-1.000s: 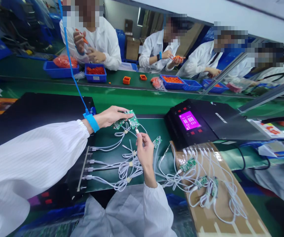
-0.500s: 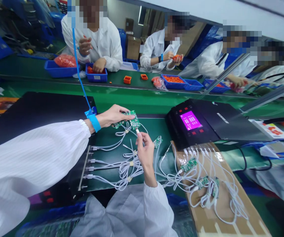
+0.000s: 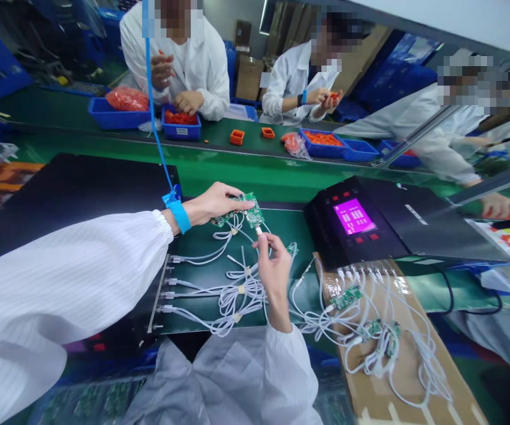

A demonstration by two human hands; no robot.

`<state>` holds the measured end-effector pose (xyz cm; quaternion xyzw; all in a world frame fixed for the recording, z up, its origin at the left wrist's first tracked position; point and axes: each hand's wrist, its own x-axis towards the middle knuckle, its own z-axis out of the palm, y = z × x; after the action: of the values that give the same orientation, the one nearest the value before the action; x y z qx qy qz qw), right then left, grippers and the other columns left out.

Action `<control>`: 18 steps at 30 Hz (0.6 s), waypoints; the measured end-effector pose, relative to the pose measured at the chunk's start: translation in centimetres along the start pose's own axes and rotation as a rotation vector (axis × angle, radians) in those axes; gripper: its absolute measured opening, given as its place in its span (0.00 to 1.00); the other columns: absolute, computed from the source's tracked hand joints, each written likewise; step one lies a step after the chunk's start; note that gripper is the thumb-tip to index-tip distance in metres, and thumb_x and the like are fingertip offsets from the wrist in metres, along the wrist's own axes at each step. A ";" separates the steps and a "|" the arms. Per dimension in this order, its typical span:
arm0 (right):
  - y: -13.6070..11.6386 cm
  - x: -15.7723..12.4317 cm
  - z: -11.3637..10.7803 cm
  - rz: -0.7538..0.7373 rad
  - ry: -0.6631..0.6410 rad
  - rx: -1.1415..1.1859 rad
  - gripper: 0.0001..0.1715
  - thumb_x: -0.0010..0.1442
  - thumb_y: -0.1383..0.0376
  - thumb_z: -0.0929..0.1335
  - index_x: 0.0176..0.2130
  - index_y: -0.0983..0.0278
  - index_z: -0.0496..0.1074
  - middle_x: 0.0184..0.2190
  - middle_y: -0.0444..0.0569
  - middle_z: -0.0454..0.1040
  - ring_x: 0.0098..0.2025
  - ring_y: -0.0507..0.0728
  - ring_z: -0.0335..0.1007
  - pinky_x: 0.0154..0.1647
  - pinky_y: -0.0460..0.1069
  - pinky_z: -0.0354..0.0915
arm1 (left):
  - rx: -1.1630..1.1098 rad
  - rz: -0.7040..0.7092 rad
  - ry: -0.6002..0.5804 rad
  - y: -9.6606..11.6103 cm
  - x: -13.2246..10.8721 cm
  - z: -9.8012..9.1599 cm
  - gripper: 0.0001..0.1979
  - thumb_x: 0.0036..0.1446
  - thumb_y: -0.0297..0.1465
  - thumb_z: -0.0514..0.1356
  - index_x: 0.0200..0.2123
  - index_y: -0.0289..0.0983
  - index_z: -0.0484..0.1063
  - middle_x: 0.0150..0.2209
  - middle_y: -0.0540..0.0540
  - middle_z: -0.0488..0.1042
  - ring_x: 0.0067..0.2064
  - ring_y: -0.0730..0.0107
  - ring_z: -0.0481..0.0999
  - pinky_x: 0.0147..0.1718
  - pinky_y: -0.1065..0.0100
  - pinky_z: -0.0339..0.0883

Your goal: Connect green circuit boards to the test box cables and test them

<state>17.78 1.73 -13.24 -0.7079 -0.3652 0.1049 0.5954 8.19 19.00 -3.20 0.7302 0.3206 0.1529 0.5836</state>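
Note:
My left hand (image 3: 219,202), with a blue strap on its wrist, is closed on green circuit boards. One circuit board (image 3: 254,211) points down toward my right hand, and another lies behind it under my fingers. My right hand (image 3: 274,265) pinches a white cable plug (image 3: 259,231) against the lower edge of the front board; whether it is fully seated I cannot tell. Below, bundled white cables (image 3: 237,292) run from sockets on the black box at left. A further circuit board (image 3: 293,249) lies just right of my right hand.
A black tester (image 3: 355,218) with a lit magenta screen stands at right. In front of it, cardboard (image 3: 370,401) carries tangled white cables and several boards. Across the bench, co-workers handle orange parts near blue bins (image 3: 182,131). A blue cord (image 3: 157,136) rises from my wrist strap.
The whole view has shifted, so bench and hands appear further right. Both hands keep their hold on boards and plug. At far right, a co-worker's arm has reached further forward.

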 end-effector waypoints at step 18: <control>1.5 -3.7 -1.5 -0.004 -0.354 -0.581 0.07 0.67 0.62 0.70 0.43 0.60 0.79 0.42 0.53 0.82 0.34 0.61 0.77 0.36 0.53 0.63 | 0.085 -0.020 0.010 0.4 -0.1 0.3 0.14 0.53 0.40 0.74 0.26 0.35 0.81 0.19 0.50 0.67 0.20 0.79 0.54 0.22 0.66 0.43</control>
<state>16.59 -1.84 -15.33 -0.8181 -0.4789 0.1164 0.2962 8.41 18.62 -2.91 0.7502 0.3373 0.1370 0.5520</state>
